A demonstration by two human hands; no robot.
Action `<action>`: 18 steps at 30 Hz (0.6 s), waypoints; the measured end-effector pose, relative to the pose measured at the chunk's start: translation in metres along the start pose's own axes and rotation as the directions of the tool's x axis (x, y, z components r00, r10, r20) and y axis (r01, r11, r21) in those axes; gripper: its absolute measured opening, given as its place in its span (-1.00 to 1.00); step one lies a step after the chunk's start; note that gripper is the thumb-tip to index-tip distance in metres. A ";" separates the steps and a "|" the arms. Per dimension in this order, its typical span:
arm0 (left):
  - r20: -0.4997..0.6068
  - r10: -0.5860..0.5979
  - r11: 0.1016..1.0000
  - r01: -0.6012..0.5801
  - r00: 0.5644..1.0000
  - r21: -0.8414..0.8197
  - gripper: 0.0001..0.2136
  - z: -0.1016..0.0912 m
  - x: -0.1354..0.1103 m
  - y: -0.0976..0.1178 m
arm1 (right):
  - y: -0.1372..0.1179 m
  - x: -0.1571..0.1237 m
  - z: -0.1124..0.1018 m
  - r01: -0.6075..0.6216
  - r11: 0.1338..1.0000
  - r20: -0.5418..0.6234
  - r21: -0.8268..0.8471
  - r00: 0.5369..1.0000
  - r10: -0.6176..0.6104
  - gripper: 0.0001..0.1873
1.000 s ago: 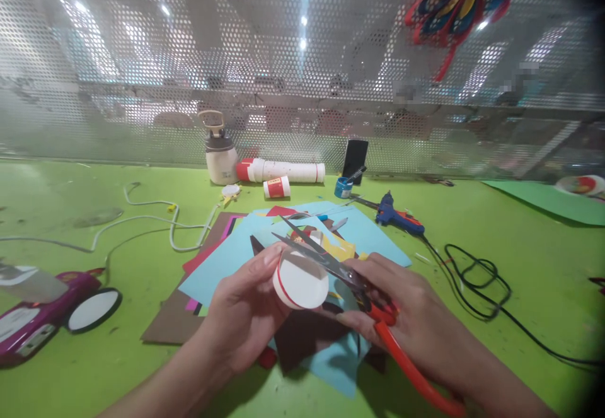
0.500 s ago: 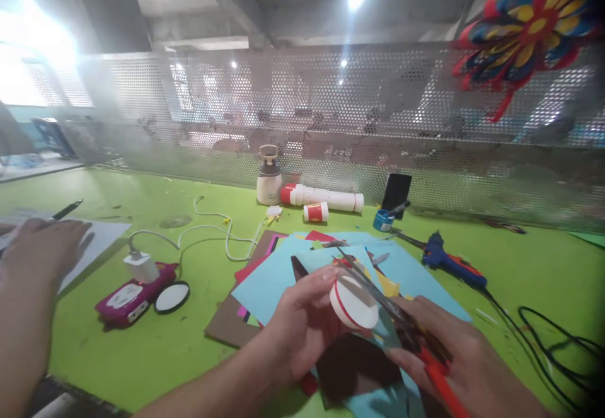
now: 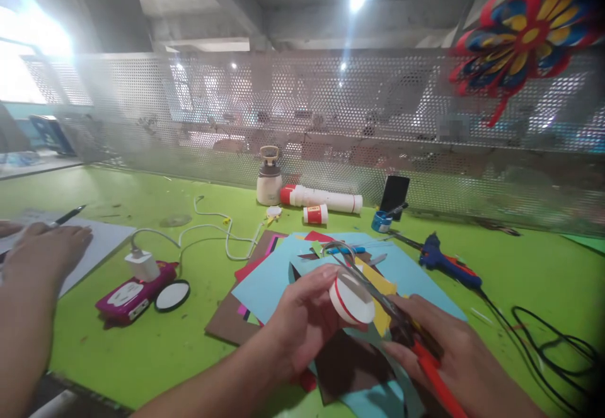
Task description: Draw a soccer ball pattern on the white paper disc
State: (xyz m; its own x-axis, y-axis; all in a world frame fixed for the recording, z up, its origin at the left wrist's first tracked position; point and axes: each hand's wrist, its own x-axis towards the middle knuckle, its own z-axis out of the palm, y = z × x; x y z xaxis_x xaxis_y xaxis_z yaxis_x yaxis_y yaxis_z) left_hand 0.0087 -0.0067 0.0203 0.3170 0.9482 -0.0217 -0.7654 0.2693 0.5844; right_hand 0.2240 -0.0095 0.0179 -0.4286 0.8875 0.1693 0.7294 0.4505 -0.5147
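In my left hand point(image 3: 300, 323) is a white paper cup point(image 3: 352, 298) with a red stripe, tilted so its round white end faces up and right. My right hand point(image 3: 439, 342) is closed round the red handles of a pair of scissors point(image 3: 394, 314). The scissor blades reach up and left across the cup's edge; whether they cut into it I cannot make out. Under both hands lie light blue paper sheets point(image 3: 265, 279), a dark brown piece point(image 3: 354, 364) and yellow scraps point(image 3: 375, 279).
At the left, another person's hand point(image 3: 50, 248) rests on white paper point(image 3: 106, 238) beside a pen point(image 3: 70, 214). Nearby are a purple power strip point(image 3: 137, 295) and a round mirror point(image 3: 172, 296). Behind stand a bottle point(image 3: 269, 185), a paper cup roll point(image 3: 326, 199) and a phone point(image 3: 395, 196). A blue glue gun point(image 3: 449, 263) lies right.
The scissors have shifted slightly left and lower over the cup, with my right hand moving a little left. A blue pen-like object now shows behind the blades. The cup has barely moved.
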 end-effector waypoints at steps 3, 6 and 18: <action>0.007 -0.002 1.000 0.002 1.000 -0.007 -0.81 0.000 0.001 0.000 | 0.002 0.001 0.000 0.013 1.000 -0.019 -0.010 1.000 -0.013 -0.74; 0.012 -0.003 1.000 0.003 1.000 -0.016 -0.81 -0.001 0.000 0.000 | 0.005 0.002 0.001 0.040 0.999 -0.033 -0.010 0.999 -0.040 -0.74; 0.019 -0.003 1.000 0.003 1.000 -0.014 -0.81 -0.004 0.003 -0.002 | -0.002 -0.001 0.006 0.025 0.995 -0.170 0.092 0.985 -0.009 -0.72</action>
State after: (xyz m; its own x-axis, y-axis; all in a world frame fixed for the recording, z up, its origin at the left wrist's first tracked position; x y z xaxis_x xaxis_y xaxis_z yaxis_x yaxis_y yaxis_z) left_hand 0.0092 -0.0043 0.0162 0.3299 0.9440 -0.0078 -0.7721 0.2746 0.5731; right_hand 0.2195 -0.0115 0.0142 -0.3383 0.8871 0.3140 0.6665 0.4614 -0.5855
